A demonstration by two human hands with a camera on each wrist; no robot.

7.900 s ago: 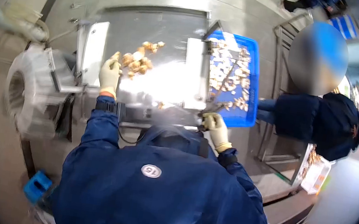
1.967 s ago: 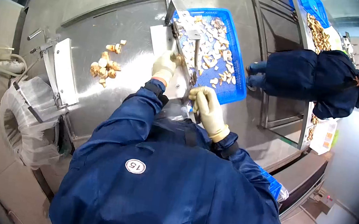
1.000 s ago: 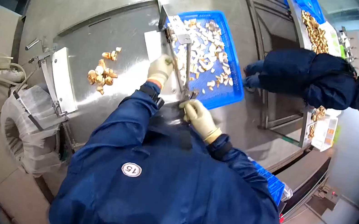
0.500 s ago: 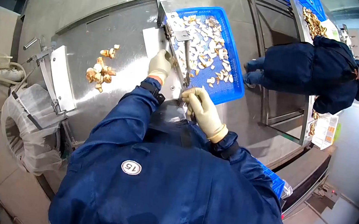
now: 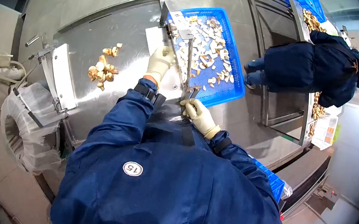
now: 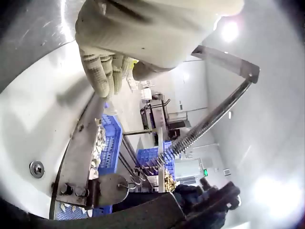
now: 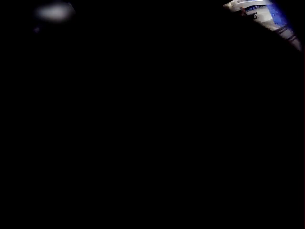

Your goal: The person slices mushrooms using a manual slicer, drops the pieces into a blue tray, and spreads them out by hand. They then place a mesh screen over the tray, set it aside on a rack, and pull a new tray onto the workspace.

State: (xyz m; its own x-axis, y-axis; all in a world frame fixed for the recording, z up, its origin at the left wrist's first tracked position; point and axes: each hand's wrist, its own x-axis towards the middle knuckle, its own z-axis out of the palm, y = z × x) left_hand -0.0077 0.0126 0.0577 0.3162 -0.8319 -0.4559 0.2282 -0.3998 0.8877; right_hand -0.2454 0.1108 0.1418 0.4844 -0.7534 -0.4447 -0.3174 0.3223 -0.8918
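Note:
In the head view my gloved left hand (image 5: 160,63) is over the white cutting board (image 5: 154,38), beside the hinged cutter blade (image 5: 189,63). Its bent fingers (image 6: 97,78) and thumb come together right at the blade edge in the left wrist view. A small pale piece shows below the fingertips; the mushroom in the hand is mostly hidden. My gloved right hand (image 5: 202,119) grips the near end of the cutter's lever, the handle covered by the fingers. Whole mushrooms (image 5: 101,70) lie in a small pile on the steel table (image 5: 128,20). The right wrist view is almost black.
A blue basket (image 5: 238,58) with cut mushroom slices stands right of the cutter. A coil spring (image 6: 205,121) joins the cutter's frame. Another white-boarded cutter (image 5: 64,76) sits at the table's left. A person (image 5: 307,66) stands at a farther table on the right.
Since the earliest frame my left hand has gone from the mushroom pile to the blade. Lately it has shifted only slightly, while my right hand has moved the lever a little up and down.

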